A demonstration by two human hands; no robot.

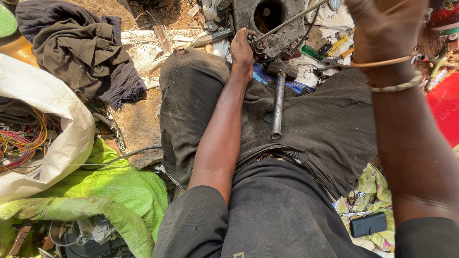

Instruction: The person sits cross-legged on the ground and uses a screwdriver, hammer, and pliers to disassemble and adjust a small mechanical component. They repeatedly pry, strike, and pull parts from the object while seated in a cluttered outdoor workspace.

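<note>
Steel rod (291,20) runs between our hands: left hand (242,48) grips its lower end against the grey block (279,24), right hand (385,28) clasps higher up; hammer (279,93) lies on our lap.

Left arm extends straight forward from the shoulder, bare from the rolled dark sleeve down, forearm lying along the left thigh. Left hand (243,50) sits at the knee, back of the hand upward, fingers curled down and closed; what they close on cannot be told. Right arm is raised close to the camera, elbow bent, forearm rising steeply toward the top edge. Right hand (385,26) is seen from the back, fingers bent over and out of view past the frame edge, so its grip cannot be judged. Two thin bangles (389,74) circle the right wrist. Both thighs spread apart in a seated pose.
</note>
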